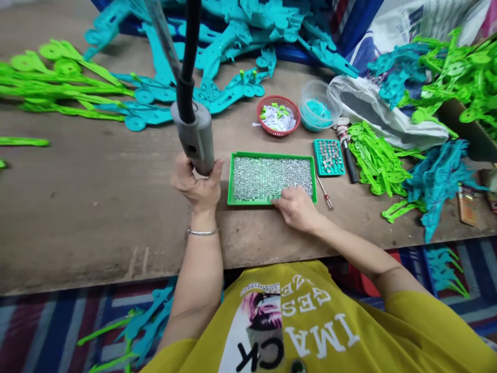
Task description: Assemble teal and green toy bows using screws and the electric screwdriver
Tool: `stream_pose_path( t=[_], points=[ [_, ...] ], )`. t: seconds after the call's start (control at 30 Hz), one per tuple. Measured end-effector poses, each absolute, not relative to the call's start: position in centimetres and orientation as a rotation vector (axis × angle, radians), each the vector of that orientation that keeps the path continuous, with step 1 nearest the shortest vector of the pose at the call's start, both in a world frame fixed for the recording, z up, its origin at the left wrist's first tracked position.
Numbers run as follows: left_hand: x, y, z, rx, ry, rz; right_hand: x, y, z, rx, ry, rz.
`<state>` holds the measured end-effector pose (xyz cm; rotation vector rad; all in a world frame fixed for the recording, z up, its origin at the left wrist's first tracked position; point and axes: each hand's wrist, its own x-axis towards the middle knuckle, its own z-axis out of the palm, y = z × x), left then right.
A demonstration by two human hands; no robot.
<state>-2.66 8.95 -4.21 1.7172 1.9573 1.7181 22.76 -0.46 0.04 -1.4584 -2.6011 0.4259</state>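
Note:
My left hand (198, 184) is wrapped round a grey electric screwdriver (194, 137), held upright over the table with its black cable running up out of view. Its tip is hidden behind the hand. To the right lies a green tray (230, 191) spread with a layer of small silver screws (267, 173). My right hand (297, 207) is at the tray's front rim, its fingers curled and pressed together. Whatever they pinch, if anything, is too small or hidden to make out.
Behind the tray stand a red basket (259, 115) of small white and green parts and a clear tub (337, 106) of teal pieces. A teal box (329, 157) of metal discs and a small screwdriver (326, 196) lie right. Teal plastic parts (217, 49) pile at the back.

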Motion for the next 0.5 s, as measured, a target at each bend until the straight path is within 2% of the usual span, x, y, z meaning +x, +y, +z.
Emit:
stream_pose_path(
  t=[0.1,0.3,0.5],
  points=[
    [-2.7,9.0,-4.6,1.700,2.024,1.656,22.8,-0.1,0.3,-1.399,-2.655,0.474],
    [-2.5,9.0,-4.5,1.727,2.023,1.599,23.1,0.8,0.1,-1.551,-2.602,0.353],
    [-2.4,8.9,-4.3,1.726,1.990,1.689,23.6,2.2,-0.3,-1.565,-2.404,0.329]
  ],
)
